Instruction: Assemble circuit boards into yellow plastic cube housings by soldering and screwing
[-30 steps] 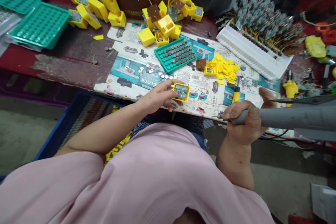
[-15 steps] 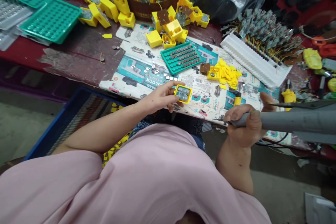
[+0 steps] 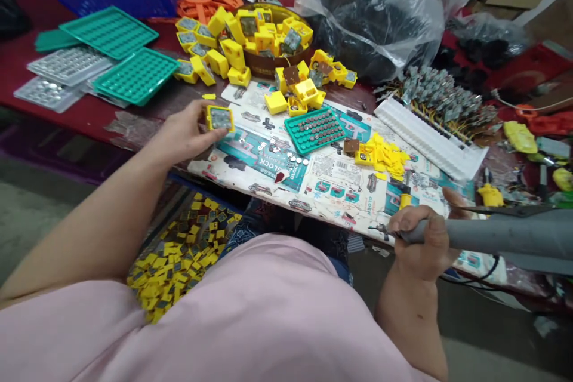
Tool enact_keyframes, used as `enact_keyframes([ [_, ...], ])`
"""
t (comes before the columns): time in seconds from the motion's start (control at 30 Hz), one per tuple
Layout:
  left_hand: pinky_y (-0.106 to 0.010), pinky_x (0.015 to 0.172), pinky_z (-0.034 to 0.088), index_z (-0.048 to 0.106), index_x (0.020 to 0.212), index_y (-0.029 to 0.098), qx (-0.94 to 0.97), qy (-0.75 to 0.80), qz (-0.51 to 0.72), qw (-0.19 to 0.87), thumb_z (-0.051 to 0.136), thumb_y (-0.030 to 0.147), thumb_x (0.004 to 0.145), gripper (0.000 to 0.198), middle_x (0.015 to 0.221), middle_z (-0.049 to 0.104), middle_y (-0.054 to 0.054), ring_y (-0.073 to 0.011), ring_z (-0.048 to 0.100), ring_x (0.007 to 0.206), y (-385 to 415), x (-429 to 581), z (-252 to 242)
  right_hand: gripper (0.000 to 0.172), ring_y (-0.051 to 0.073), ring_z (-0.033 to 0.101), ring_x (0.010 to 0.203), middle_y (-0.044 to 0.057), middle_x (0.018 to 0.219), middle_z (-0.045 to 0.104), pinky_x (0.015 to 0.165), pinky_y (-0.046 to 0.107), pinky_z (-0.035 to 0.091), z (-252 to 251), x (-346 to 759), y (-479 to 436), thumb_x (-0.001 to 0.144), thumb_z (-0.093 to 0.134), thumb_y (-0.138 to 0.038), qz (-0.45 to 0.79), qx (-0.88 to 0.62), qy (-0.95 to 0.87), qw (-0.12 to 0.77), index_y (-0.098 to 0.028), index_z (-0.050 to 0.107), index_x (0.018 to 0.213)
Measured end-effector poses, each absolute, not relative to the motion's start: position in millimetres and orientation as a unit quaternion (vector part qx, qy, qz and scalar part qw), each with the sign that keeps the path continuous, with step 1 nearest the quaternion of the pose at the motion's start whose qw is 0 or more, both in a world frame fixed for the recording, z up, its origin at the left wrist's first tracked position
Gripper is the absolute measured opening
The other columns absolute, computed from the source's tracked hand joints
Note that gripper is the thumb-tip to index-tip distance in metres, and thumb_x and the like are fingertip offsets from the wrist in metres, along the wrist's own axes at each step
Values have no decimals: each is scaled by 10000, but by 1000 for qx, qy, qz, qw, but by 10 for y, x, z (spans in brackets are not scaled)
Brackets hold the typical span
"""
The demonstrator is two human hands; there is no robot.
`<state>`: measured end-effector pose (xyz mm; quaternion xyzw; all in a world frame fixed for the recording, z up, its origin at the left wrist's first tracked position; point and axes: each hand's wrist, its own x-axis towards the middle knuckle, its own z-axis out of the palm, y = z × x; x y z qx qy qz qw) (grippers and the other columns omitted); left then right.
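Yellow case (image 3: 219, 111): we note left hand (image 3: 182, 136), fingers pinching it; right hand (image 3: 421, 242), fingers wrapped round grey tool (image 3: 496, 236).

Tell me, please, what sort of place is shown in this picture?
Probably a small assembly workshop: a yellow case and a grey tool are held, many similar cases lie heaped below the worktable, and small discs sit in rows in a green tray.

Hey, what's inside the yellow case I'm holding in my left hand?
Inside the yellow case in your left hand, a grey piece shows, filling most of the open face. Your thumb covers part of the lower edge. Anything beneath the grey piece is hidden.
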<state>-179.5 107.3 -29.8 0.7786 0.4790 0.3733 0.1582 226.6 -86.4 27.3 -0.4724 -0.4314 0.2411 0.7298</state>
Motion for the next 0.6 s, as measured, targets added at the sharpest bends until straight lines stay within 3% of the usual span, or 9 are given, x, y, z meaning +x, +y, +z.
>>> enact_keyframes([
  [0.13,-592,1001,458,665,979,200,795,547,245,92,743,753,655,646,950,705,-79,-336,637,996,1290,-2270,-411,426,121,463,357,-99,470,535,378,246,427,273,2254,-856,775,743,-393,243,-491,-417,725,-251,594,1148],
  [0.2,-616,1077,392,663,1037,179,805,534,246,74,748,808,565,791,1099,690,-96,-405,577,1182,1327,-2291,-348,454,122,460,361,-102,463,523,387,250,429,273,2255,-854,762,759,-419,247,-501,-406,724,-256,590,1150],
  [0.27,-552,1133,352,629,1198,192,813,515,265,63,755,807,546,906,1212,658,-66,-385,519,1284,1364,-2124,-213,473,122,465,366,-103,463,522,394,248,430,268,2263,-851,754,767,-424,252,-501,-403,723,-263,587,1161],
  [0.33,-481,1137,348,614,1265,212,818,497,286,46,698,735,709,768,1245,648,-36,-311,533,1269,1419,-1767,-52,472,121,473,370,-101,465,527,401,247,435,258,2269,-848,756,767,-420,251,-499,-405,724,-264,589,1164],
  [0.4,-512,1131,324,683,1126,185,823,483,295,35,658,650,816,559,1164,686,-58,-303,555,1203,1505,-1268,83,445,121,479,377,-96,475,537,406,247,438,247,2267,-847,774,755,-403,250,-496,-406,726,-259,596,1164],
  [0.53,-631,1086,273,679,1067,154,821,472,321,23,761,550,743,518,1212,663,-150,-425,498,1249,1762,-263,184,425,124,492,398,-86,498,554,420,254,445,236,2251,-870,810,716,-347,258,-479,-420,726,-255,599,1208],
  [0.6,-645,1104,232,665,1077,124,826,481,293,28,788,474,719,515,1261,633,-180,-447,457,1298,1900,56,163,420,127,498,403,-84,505,559,427,258,450,235,2256,-895,816,705,-330,256,-475,-423,728,-256,598,1215],
])
